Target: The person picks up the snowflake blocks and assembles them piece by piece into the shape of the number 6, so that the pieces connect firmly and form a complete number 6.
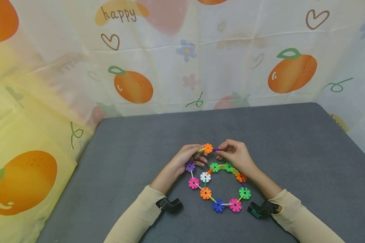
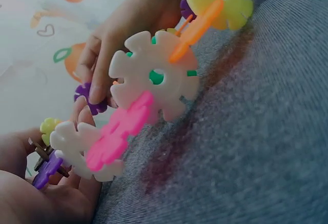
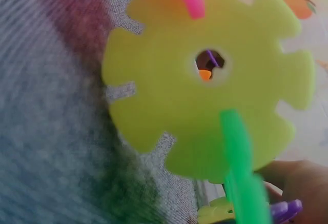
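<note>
Slotted plastic snowflake discs, joined edge to edge, form a ring with a tail over the table. At the tail's upper end, my left hand (image 1: 182,158) holds the chain beside a yellow disc (image 1: 201,150) and a dark brown disc (image 2: 38,155). An orange disc (image 1: 208,147) sits between the hands, fixed to the yellow one. My right hand (image 1: 238,154) pinches a purple disc (image 2: 92,99) edge-on at the orange disc's right side. Another purple disc (image 1: 190,166) hangs by the left palm, linked down to a pink disc (image 1: 193,183).
The ring nearer me includes a white disc (image 1: 205,177), a blue disc (image 1: 218,205) and a green disc (image 1: 244,193). It lies on the grey table (image 1: 134,148) between the forearms. A fruit-printed curtain (image 1: 170,74) hangs behind. Both wrists wear black camera mounts (image 1: 170,205).
</note>
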`<state>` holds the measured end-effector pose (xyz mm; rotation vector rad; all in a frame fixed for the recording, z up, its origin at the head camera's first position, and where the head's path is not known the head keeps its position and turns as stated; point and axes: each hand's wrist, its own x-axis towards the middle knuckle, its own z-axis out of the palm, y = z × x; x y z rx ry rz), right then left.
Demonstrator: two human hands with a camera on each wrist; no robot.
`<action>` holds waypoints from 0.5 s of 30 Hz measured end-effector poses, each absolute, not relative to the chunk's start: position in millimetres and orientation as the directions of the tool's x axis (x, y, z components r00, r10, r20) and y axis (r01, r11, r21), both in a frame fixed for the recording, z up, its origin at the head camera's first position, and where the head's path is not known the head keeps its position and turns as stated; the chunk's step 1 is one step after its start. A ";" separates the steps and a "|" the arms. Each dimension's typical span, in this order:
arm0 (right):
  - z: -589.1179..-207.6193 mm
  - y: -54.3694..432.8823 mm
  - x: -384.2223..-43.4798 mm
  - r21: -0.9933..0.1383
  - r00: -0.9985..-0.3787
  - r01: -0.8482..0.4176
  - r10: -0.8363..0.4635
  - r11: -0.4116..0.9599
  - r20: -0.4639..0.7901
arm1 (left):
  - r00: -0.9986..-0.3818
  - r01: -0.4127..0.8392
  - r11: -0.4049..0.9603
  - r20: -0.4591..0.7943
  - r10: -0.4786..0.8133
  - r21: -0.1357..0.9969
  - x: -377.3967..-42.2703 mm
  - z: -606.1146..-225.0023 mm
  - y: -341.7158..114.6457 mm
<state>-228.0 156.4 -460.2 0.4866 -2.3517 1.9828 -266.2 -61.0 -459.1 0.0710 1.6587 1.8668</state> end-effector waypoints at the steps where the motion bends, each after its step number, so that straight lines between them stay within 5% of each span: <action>1: -459.5 156.0 -227.5 -0.953 -0.952 -0.253 -0.215 0.164 0.216 | -0.800 -0.417 -0.007 -0.363 0.478 0.909 -266.2 -459.2 -60.8; 15: -459.4 151.7 -224.1 -0.880 -0.933 -0.344 -0.227 0.327 0.280 | -0.842 -0.316 0.003 -0.282 0.460 0.949 -263.5 -459.9 -60.2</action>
